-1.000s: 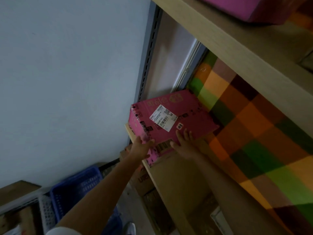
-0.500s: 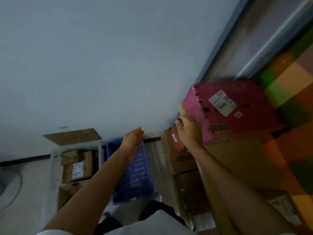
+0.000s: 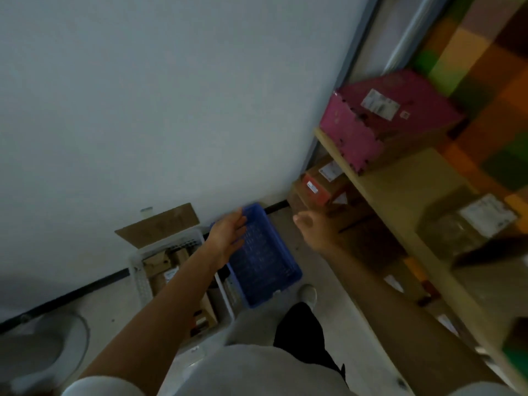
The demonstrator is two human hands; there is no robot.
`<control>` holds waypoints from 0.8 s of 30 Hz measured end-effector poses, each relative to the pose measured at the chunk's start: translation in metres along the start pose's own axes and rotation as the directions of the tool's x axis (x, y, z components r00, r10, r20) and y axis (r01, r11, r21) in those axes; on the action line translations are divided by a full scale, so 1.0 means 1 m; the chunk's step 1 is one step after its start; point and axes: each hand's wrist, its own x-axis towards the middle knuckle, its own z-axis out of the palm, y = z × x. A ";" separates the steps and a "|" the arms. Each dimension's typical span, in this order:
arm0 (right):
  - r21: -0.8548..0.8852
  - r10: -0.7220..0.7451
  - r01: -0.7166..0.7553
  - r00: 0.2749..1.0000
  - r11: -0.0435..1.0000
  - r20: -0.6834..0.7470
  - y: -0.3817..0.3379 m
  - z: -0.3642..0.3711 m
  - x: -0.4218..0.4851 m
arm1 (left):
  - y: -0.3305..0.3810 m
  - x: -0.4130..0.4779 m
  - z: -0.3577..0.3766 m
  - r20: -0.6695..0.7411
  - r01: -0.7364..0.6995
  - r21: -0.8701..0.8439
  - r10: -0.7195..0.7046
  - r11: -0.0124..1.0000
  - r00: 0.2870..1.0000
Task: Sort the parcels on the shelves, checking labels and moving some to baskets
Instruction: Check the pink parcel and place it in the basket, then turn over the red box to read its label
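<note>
Pink parcel (image 3: 381, 121), label up, sits on the shelf (image 3: 403, 175) up and to the right of the empty, loosely open right grip (image 3: 311, 227), the nearer one, while the open left grip (image 3: 228, 233) hovers empty over the blue basket (image 3: 268, 270).

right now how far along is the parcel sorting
Partly done: the white basket already holds cardboard boxes, while the blue basket looks empty. In hand: nothing; the left hand and right hand are both open. Left: the pink parcel and lower-shelf boxes sit unsorted.
</note>
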 end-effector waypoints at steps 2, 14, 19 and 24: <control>0.045 0.047 -0.045 0.998 0.998 -0.049 0.010 0.009 -0.040 | -0.014 -0.016 -0.004 0.069 0.024 0.075 -0.029 0.997 0.997; 0.178 0.374 -0.338 0.897 0.924 -0.237 0.103 -0.005 -0.169 | -0.060 -0.048 0.067 0.261 0.070 0.330 -0.162 0.941 0.952; 0.231 0.453 -0.399 0.846 0.887 -0.279 0.129 -0.011 -0.197 | -0.077 -0.050 0.092 0.308 0.086 0.373 -0.211 0.924 0.928; 0.282 0.522 -0.449 0.803 0.848 -0.289 0.154 -0.012 -0.220 | -0.094 -0.052 0.120 0.340 0.120 0.428 -0.283 0.896 0.897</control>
